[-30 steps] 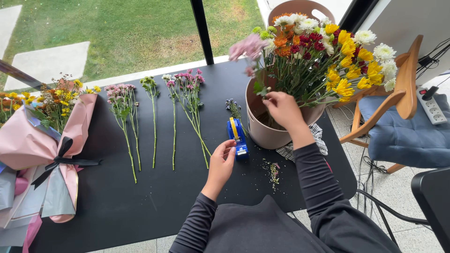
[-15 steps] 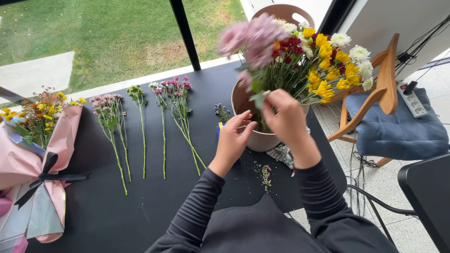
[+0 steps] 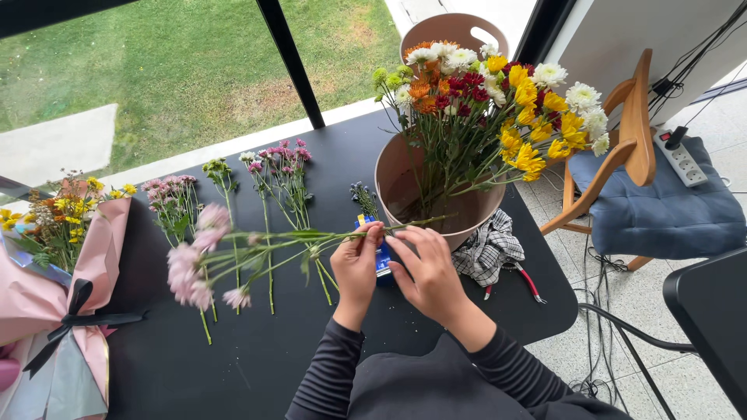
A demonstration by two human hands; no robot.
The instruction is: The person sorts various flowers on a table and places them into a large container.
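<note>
- The left hand (image 3: 356,268) sits at centre frame, fingers curled, thumb and forefinger pinching the green stalk of a pink flower stem (image 3: 257,247).
- The right hand (image 3: 426,272) is just beside it, fingertips closed on the same stalk a little nearer the cut end.
- That stem lies nearly level above the tabletop (image 3: 257,365), its pale pink blooms at middle left, blurred, its cut end pointing toward the bucket (image 3: 405,187).
- The bucket stands right of centre, packed with yellow, white, red and orange flowers.
- Partly under the hands lies a small blue object (image 3: 381,255); what it is I cannot tell.
- A checked cloth (image 3: 489,250) and red-handled cutters (image 3: 523,278) lie at the bucket's foot.
- Loose cut stems (image 3: 272,187) lie in rows at upper centre; a pink-wrapped bouquet (image 3: 54,295) fills the lower left.
- Risk, as I judge it: the thin stalk could kink or snap between two close grips, and the heavy, unsupported blooms could droop and bruise against the laid stems.
</note>
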